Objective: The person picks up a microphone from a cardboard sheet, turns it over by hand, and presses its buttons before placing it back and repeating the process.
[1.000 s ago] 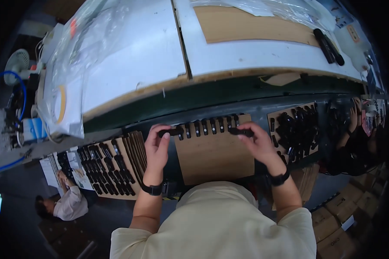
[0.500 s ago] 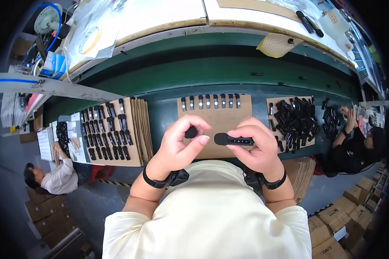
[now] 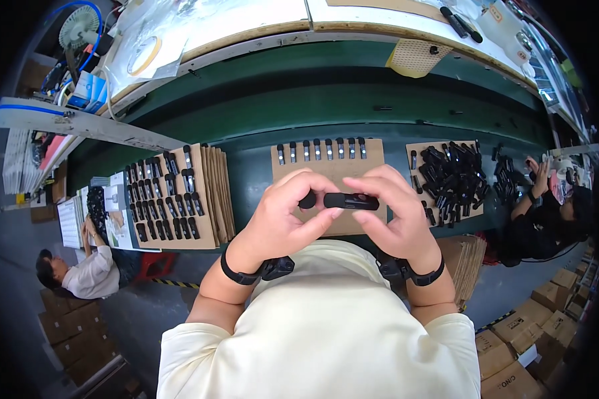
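Over the middle cardboard sheet (image 3: 327, 174), my left hand (image 3: 286, 211) pinches the rounded foam end of a small black clip-on microphone (image 3: 351, 201) between thumb and fingers. A second dark foam tip (image 3: 307, 199) shows inside the same hand's curl; the rest of that piece is hidden. My right hand (image 3: 399, 211) has thumb and forefinger spread apart around the microphone's other end. Whether its hidden fingers touch the body I cannot tell. Along the sheet's far edge stands a row of several similar microphones (image 3: 317, 150).
At left, a cardboard stack (image 3: 214, 199) carries rows of microphones (image 3: 163, 199). At right, a loose black pile (image 3: 451, 179) covers another sheet. Beyond the green bench lies a raised white shelf (image 3: 246, 16). Co-workers sit at left (image 3: 90, 269) and right (image 3: 546, 216).
The microphone has passed from my right hand's pinch to my left fingertips and turned to show its side. My right thumb and forefinger have spread apart. The view has shifted slightly.
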Demonstrator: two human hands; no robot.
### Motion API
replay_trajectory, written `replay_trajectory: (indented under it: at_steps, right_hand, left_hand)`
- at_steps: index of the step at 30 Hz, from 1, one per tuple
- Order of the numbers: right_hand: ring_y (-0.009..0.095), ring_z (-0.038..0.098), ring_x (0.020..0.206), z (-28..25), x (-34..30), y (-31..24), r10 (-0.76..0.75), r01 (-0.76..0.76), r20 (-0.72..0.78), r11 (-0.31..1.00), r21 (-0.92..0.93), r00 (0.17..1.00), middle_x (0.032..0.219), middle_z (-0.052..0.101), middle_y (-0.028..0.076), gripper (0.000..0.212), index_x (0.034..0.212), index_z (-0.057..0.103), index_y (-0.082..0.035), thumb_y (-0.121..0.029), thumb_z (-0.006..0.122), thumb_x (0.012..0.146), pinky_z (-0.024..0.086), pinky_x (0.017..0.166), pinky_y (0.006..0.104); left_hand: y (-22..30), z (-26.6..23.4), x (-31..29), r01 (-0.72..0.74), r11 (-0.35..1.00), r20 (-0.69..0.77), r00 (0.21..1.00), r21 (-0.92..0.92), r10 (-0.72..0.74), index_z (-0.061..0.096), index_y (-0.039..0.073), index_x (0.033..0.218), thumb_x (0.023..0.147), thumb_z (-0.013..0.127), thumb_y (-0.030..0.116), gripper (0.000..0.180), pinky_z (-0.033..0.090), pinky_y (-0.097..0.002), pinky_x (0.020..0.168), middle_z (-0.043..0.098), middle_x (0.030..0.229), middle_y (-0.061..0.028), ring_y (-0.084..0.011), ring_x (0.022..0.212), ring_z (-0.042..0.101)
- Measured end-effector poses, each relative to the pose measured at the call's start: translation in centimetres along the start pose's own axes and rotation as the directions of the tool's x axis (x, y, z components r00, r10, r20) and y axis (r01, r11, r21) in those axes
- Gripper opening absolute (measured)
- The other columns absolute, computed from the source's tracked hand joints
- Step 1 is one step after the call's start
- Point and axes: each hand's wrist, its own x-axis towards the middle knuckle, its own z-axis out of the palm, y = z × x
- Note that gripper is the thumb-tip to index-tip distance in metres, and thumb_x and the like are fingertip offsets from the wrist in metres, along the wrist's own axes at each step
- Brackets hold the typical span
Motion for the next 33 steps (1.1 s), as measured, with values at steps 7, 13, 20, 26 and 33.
replay_trajectory:
  at_steps: [7, 13, 20, 26, 33]
  right_hand:
    - [0.013, 0.056, 0.07, 0.4, -2.2, 4.9, 0.466, -0.48, 0.226, 0.877, 0.012, 0.856, 0.084, 0.06, 0.007, 0.019, 0.1, 0.062, 0.0, -0.003, 0.068, 0.081, 0.046, 0.066, 0.0242]
    - [0.013, 0.061, 0.068, 0.6, -6.6, 20.7, 0.684, -0.684, -0.015, 0.729, 0.004, 0.729, 0.078, 0.064, 0.008, 0.017, 0.091, 0.061, 0.003, -0.01, 0.069, 0.083, 0.05, 0.064, 0.0258]
    - [0.029, 0.069, 0.078, 0.2, -7.2, 31.9, 0.729, -0.772, -0.279, 0.525, -0.358, 0.625, 0.083, 0.069, 0.018, 0.03, 0.092, 0.062, 0.003, -0.022, 0.073, 0.078, 0.054, 0.071, 0.0364]
    - [0.039, 0.066, 0.086, 0.6, -6.1, 34.6, 0.73, -0.758, -0.299, 0.443, -0.479, 0.615, 0.088, 0.068, 0.022, 0.032, 0.094, 0.062, 0.001, -0.025, 0.07, 0.078, 0.053, 0.076, 0.044]
    - [0.039, 0.065, 0.086, 0.3, -6.3, 34.7, 0.686, -0.701, -0.294, 0.441, -0.56, 0.666, 0.087, 0.067, 0.02, 0.036, 0.1, 0.061, 0.0, -0.029, 0.069, 0.08, 0.053, 0.077, 0.0452]
  left_hand:
    - [-3.8, 0.9, -1.2, 0.196, 0.979, 0.024, 0.98, 0.063, -0.198, 0.053, 0.001, 0.108, 0.081, 0.067, 0.002, 0.03, 0.044, -0.0245, 0.066, 0.056, 0.087, -0.0061, -0.0129, 0.076, 0.053]
    - [-7.8, 0.2, -3.7, 0.367, 0.928, -0.03, 0.929, -0.054, -0.369, 0.045, 0.001, 0.111, 0.087, 0.059, -0.002, 0.028, 0.045, -0.0262, 0.075, 0.054, 0.094, -0.0077, -0.0137, 0.085, 0.053]
    - [-8.5, -0.7, -3.5, 0.408, 0.906, -0.088, 0.912, 0.115, -0.4, 0.051, 0.001, 0.108, 0.087, 0.062, -0.001, 0.024, 0.047, -0.0291, 0.078, 0.053, 0.097, -0.0086, -0.0152, 0.089, 0.053]
    - [-8.4, -1.4, -2.9, 0.311, 0.925, -0.101, 0.95, 0.22, -0.295, 0.056, 0.001, 0.106, 0.085, 0.065, 0.0, 0.023, 0.048, -0.0292, 0.083, 0.052, 0.102, -0.0091, -0.0157, 0.093, 0.054]
    - [-8.1, -1.4, -2.1, 0.369, 0.929, -0.104, 0.926, 0.036, -0.364, 0.055, 0.001, 0.107, 0.082, 0.066, -0.007, 0.029, 0.047, -0.0268, 0.085, 0.051, 0.104, -0.0078, -0.0147, 0.093, 0.054]
